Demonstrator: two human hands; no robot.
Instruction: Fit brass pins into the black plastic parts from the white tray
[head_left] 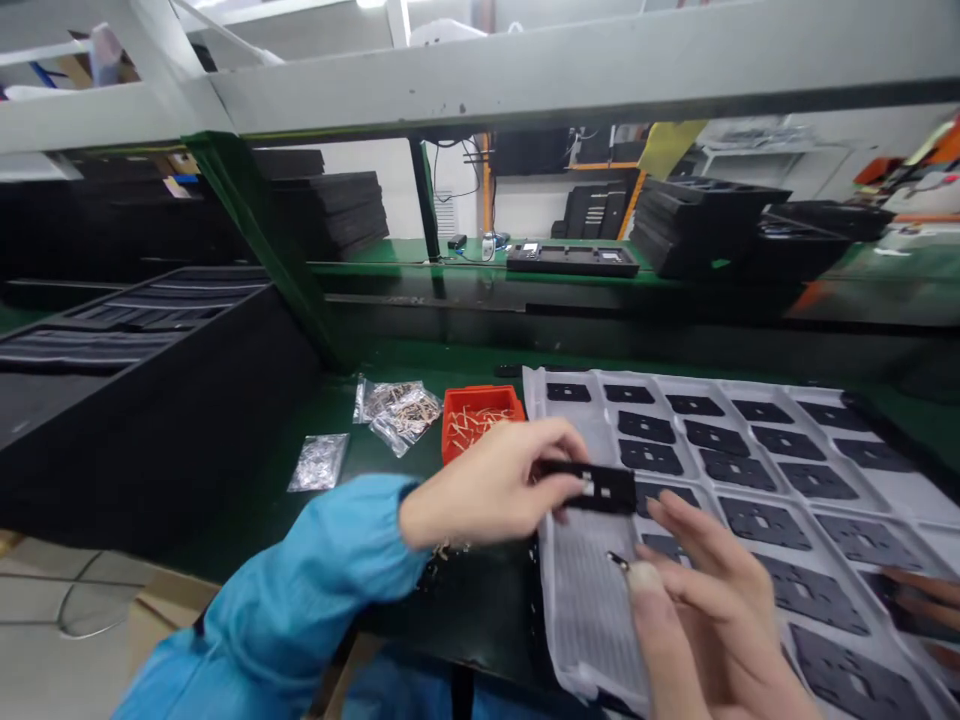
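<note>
My left hand (pixel 510 480) is closed on a flat black plate (pixel 616 490) with small slots in its middle, thumb on top. The plate hangs above the left edge of a white compartmented tray (pixel 585 580). My right hand (pixel 712 610) is just to the right, its thumb and a finger pinching a small shiny metal piece (pixel 618 560) with a dark end; its exact kind is too small to tell. The metal piece stays apart from the plate. Several similar black plates (pixel 763 522) lie in the tray's compartments.
A red bin (pixel 448 420) of thin, copper-coloured pieces stands behind my left wrist. Clear bags of small parts (pixel 405 410) lie left of it. A large black box (pixel 172 400) is at left. Blurred fingers, apparently another person's (pixel 926 600), show at the right edge.
</note>
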